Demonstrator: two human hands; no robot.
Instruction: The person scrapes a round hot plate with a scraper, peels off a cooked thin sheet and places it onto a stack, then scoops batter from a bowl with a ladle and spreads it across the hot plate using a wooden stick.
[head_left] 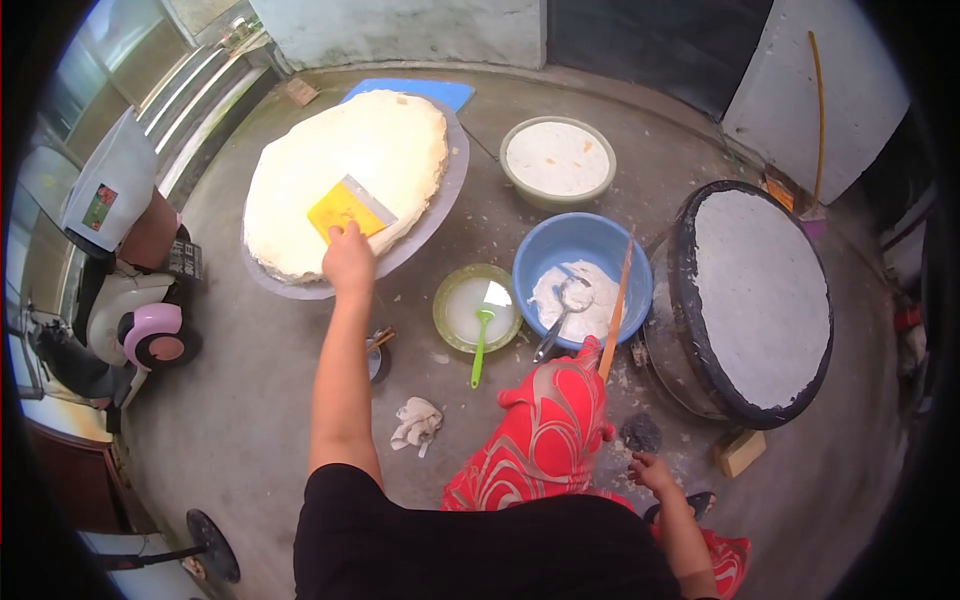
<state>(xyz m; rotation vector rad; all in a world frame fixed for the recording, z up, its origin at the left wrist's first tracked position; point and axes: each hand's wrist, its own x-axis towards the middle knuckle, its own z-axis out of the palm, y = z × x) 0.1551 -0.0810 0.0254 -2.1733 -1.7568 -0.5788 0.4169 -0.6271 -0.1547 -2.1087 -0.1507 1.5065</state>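
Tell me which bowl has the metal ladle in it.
The blue bowl, the largest of the three: the metal ladle rests in its white powder. The green bowl beside it has a green-handled tool; the pale bowl shows no tool.

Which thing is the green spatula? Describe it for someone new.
Start at the big blue basin on the floor. Just left of it is a smaller green bowl; the spatula lies across its near rim. Its bright green handle sets it apart from the metal ladle inside the basin.

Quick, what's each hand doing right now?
Left hand: closed on the yellow scraper.
Right hand: loosely open, holding nothing that shows.
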